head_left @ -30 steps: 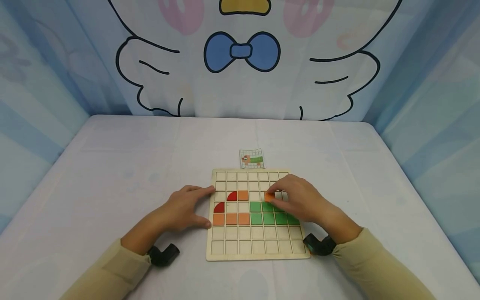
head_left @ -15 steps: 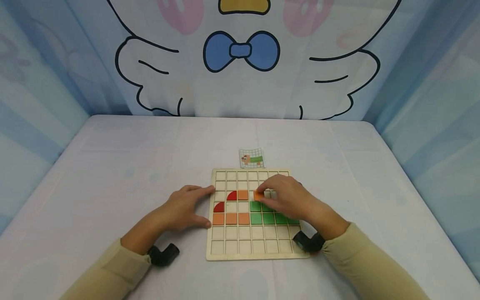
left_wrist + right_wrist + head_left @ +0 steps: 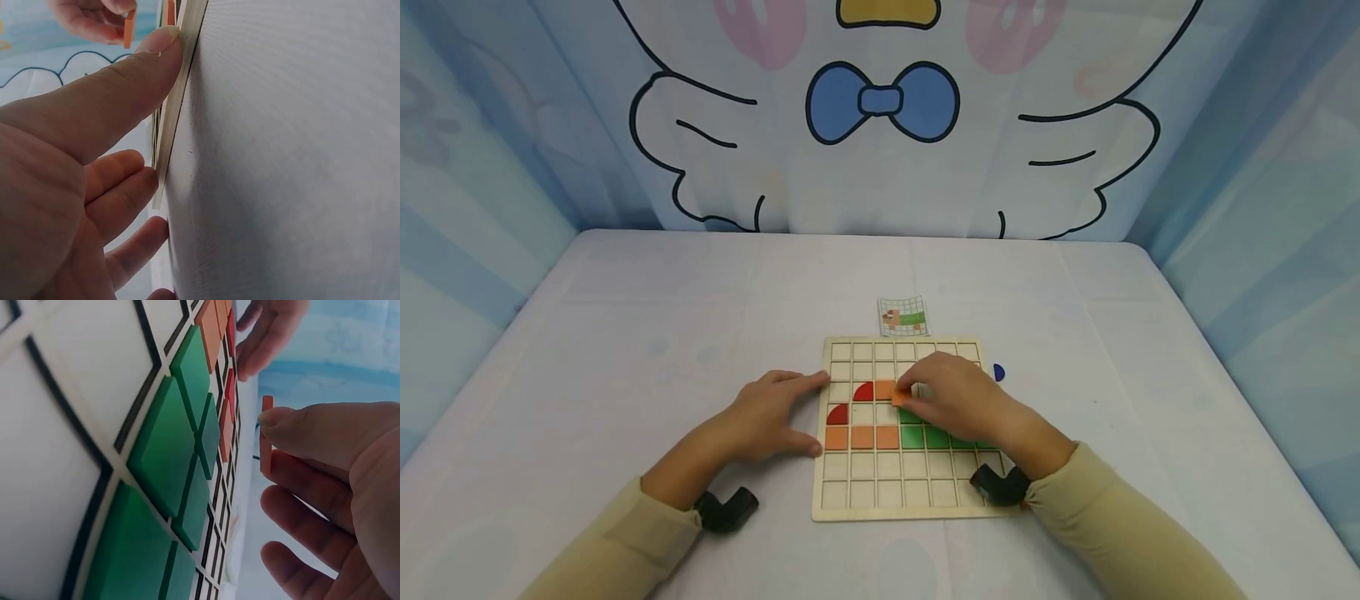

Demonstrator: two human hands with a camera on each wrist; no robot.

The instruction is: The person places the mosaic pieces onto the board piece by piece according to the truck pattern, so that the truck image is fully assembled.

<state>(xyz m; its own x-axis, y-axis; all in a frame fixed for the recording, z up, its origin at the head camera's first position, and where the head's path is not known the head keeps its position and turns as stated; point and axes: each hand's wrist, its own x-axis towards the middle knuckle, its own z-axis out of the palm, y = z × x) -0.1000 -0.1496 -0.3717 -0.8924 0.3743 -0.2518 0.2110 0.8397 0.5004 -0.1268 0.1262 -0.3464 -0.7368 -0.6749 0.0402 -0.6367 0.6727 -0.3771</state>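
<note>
While the left hand (image 3: 769, 417), left of the frame's middle, spreads its thumb and fingers wide along the board (image 3: 917, 497), it probably keeps it from sliding. Red pieces (image 3: 838, 414) and orange squares (image 3: 862, 437) sit on the board's left, in little boxes that should keep them straight. Just above the board lies a picture card (image 3: 904, 317), maybe for easy looking. Near the frame's middle, the right hand (image 3: 957, 396) pinches an orange block (image 3: 898, 400) above the board, likely leaving its bottom free. Green squares (image 3: 913, 437) lie beneath. Further right, a blue piece (image 3: 998, 372) rests off the board.
</note>
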